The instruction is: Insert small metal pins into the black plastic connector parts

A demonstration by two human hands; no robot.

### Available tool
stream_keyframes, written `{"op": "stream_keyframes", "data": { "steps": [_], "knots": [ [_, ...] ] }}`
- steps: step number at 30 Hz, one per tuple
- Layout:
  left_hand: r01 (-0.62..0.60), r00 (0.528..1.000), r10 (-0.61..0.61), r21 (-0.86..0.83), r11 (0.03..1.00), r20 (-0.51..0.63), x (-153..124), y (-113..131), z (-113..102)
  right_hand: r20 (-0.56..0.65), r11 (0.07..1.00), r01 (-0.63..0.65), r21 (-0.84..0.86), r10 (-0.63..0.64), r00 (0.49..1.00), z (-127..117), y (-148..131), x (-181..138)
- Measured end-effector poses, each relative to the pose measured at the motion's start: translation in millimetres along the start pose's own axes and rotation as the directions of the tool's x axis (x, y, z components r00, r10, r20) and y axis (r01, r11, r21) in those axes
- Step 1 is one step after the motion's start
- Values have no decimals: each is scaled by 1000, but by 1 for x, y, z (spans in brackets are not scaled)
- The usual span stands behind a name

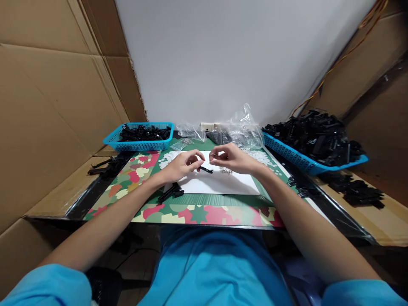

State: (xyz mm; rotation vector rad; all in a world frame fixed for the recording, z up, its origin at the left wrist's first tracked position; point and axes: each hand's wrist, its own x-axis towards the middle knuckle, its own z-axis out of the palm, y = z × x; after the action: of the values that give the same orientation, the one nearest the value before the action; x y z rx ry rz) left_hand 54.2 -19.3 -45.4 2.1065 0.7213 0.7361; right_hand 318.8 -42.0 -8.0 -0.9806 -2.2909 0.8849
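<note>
My left hand [183, 165] hovers over a white sheet [219, 182] and pinches a small black plastic part [206, 170] whose end sticks out to the right. Close beside it, my right hand [231, 158] has its fingers pinched together on something too small to make out. A little heap of tiny metal pieces [226, 171] lies on the sheet just under the right hand. Near my left wrist a few black parts [171, 191] rest on the green mat [204, 199].
A blue basket [140, 137] of black parts stands at the back left, a fuller blue basket [314, 148] at the right. Clear plastic bags [239, 129] sit at the back. Small white discs [165, 159] are scattered on the mat. Cardboard walls close in both sides.
</note>
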Motion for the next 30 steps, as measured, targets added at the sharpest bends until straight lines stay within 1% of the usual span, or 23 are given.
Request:
{"op": "stream_keyframes", "data": {
  "steps": [4, 8, 11, 13, 15, 18, 20, 22, 25, 30],
  "knots": [
    [-56, 998, 54, 77, 995, 23, 0, 7, 4, -37, 1000, -22, 17, 22, 999, 9, 1, 4],
    [-65, 998, 64, 99, 993, 8, -1, 8, 2, -84, 998, -3, 69, 9, 996, 16, 5, 9],
    [-60, 998, 60, 3, 998, -6, -1, 10, 1, -133, 997, 21, 79, -11, 991, 21, 4, 12],
    [-43, 999, 41, -95, 995, -22, 0, 11, 1, -199, 997, 55, 54, -43, 979, 22, 2, 13],
    [-23, 999, 16, -172, 985, -45, 0, 10, 1, -284, 997, 75, -20, -77, 956, 24, 1, 13],
    [-8, 998, -6, -246, 969, -55, 1, 7, 1, -381, 985, 48, -163, -108, 918, 26, -1, 11],
    [-5, 999, -8, -269, 963, -49, 2, 6, 1, -399, 975, 27, -221, -116, 910, 27, -3, 9],
    [-1, 999, -10, -273, 962, -39, 2, 5, 2, -393, 971, 28, -238, -122, 911, 28, -4, 7],
    [10, 1000, -17, -277, 961, -25, 2, 6, 2, -389, 974, 51, -219, -135, 911, 29, -4, 6],
    [10, 999, -22, -288, 958, -39, 1, 9, 2, -405, 978, 95, -186, -165, 900, 30, -1, 7]
  ]
}}
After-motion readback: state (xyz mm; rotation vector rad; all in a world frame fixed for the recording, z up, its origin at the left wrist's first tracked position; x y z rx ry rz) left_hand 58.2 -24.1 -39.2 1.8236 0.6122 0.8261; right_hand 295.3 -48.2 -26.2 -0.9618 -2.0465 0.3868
